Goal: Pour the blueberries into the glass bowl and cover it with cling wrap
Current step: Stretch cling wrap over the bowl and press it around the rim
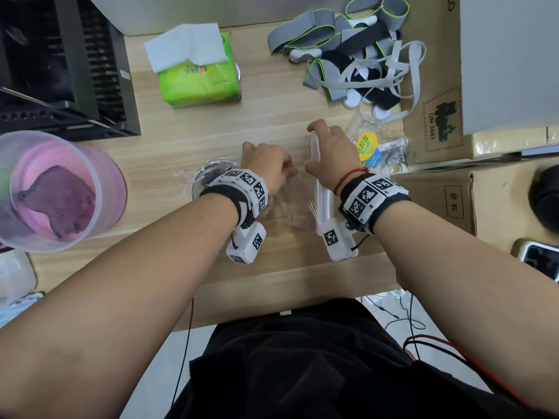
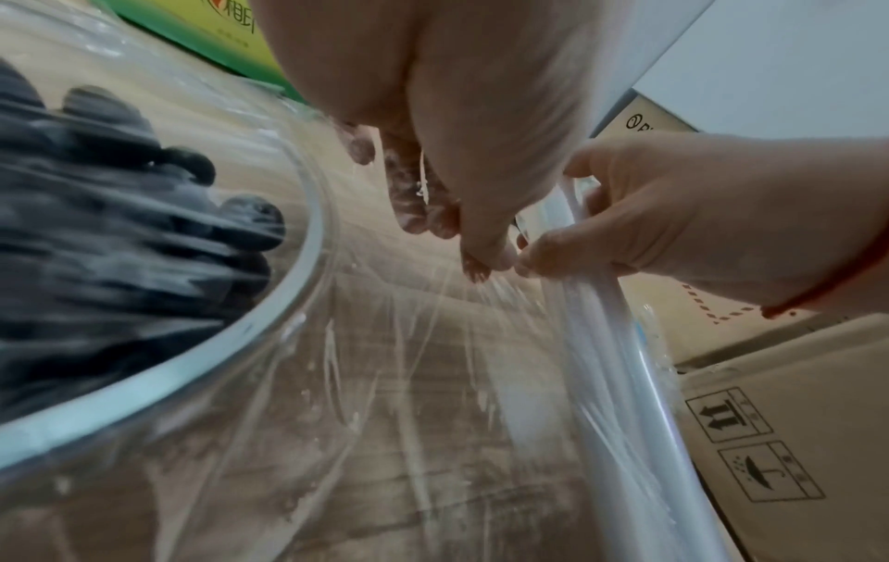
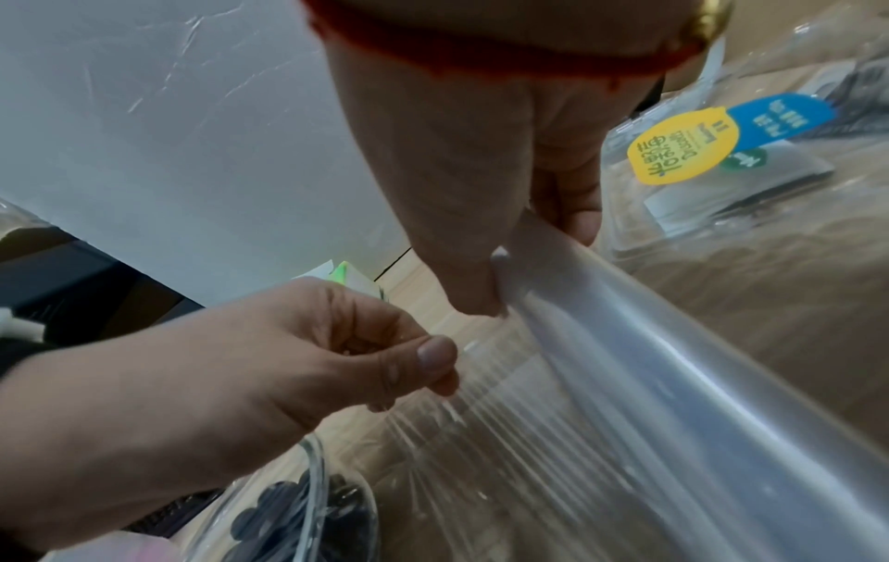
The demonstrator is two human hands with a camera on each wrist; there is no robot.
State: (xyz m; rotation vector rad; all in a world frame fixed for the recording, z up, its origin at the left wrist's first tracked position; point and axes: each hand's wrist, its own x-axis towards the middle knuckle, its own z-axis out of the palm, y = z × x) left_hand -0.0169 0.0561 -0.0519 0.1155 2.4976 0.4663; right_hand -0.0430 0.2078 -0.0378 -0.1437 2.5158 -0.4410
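Clear cling wrap (image 3: 481,426) stretched taut: left hand (image 1: 266,167) pinches the sheet edge, right hand (image 1: 332,152) at its 3 o'clock grips the roll (image 3: 673,361), glass bowl (image 2: 202,361) of blueberries (image 2: 120,228) at 9 o'clock.

Glass bowl (image 1: 198,179): 1, w/ blueberries (image 2: 120,228) (qty can't be counted, blurred). Cling wrap roll (image 1: 322,204): 1. Clear blueberry clamshell (image 1: 379,149): 1. Green tissue pack (image 1: 198,77): 1. Pink tub (image 1: 57,189): 1. Cardboard boxes (image 1: 432,86): 2. Hands: 2, left hand (image 1: 266,167), right hand (image 1: 329,149). Strap pile (image 1: 348,46): approx. 1 heap.
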